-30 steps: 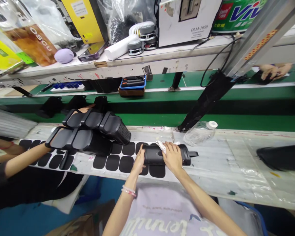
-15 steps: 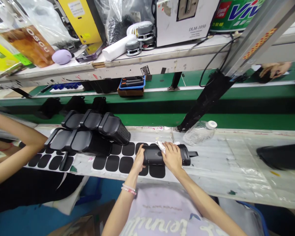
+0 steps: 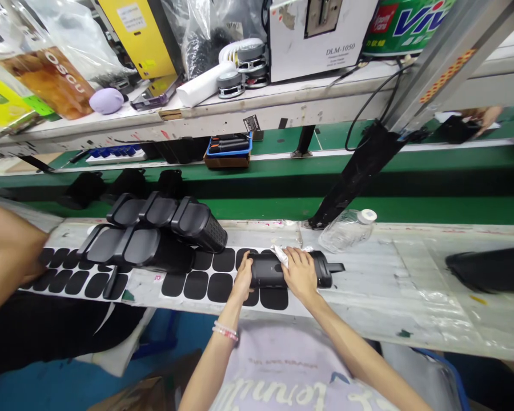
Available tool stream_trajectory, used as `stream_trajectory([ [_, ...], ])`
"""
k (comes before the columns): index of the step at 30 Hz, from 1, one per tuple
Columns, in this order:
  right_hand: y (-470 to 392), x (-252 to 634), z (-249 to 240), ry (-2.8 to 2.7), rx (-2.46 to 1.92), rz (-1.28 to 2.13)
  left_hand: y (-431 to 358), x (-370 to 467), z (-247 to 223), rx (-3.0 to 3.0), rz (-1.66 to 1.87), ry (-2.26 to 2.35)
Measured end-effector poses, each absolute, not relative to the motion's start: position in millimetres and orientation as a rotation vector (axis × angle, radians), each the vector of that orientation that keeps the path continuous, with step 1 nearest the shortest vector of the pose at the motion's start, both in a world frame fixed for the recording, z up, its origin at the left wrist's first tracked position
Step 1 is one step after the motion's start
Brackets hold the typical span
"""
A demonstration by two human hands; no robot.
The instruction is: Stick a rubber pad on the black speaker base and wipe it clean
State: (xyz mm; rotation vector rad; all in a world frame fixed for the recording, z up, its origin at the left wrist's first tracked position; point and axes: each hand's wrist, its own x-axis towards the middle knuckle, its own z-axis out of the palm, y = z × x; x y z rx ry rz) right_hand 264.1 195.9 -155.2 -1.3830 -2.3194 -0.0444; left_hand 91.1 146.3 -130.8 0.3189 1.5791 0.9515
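Observation:
A black speaker housing (image 3: 266, 270) with a strap-like handle at its right end lies on its side on the bench. My left hand (image 3: 242, 278) grips its left end, thumb toward the top edge. My right hand (image 3: 300, 273) presses over the right part of the housing with a crumpled white cloth (image 3: 279, 254) under its fingers. Below and left of the housing is a white sheet of rounded black pads (image 3: 220, 286), partly hidden by the housing and my left hand.
Several upright black housings (image 3: 143, 246) stand to the left, near a co-worker's arm (image 3: 8, 251). A clear plastic bottle (image 3: 346, 231) lies behind my right hand. A dark post (image 3: 351, 177) rises at the bench's back edge. Another black housing (image 3: 492, 269) lies far right.
My hands and the housing stay almost in place. The co-worker's arm at the left has moved left and lower, uncovering more pads.

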Motion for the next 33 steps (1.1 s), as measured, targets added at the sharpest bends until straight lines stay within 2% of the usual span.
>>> stream_trajectory([
  [9,195,265,-154,-2.294,-1.390,0.042,144,92,-130,0.319,0.971,1.567],
  [19,193,260,-153,-2.122,-1.344,0.329,144,92,-126,0.307,0.969,1.551],
  [23,205,292,-144,-1.872,-1.385,0.404,142,83,-122,0.322,0.932,1.497],
  [28,218,347,-135,-1.532,-1.522,0.303,135,77,-125,0.410,0.874,1.446],
  [33,182,277,-128,-1.983,-1.258,0.506,133,88,-139,0.452,0.915,1.524],
])
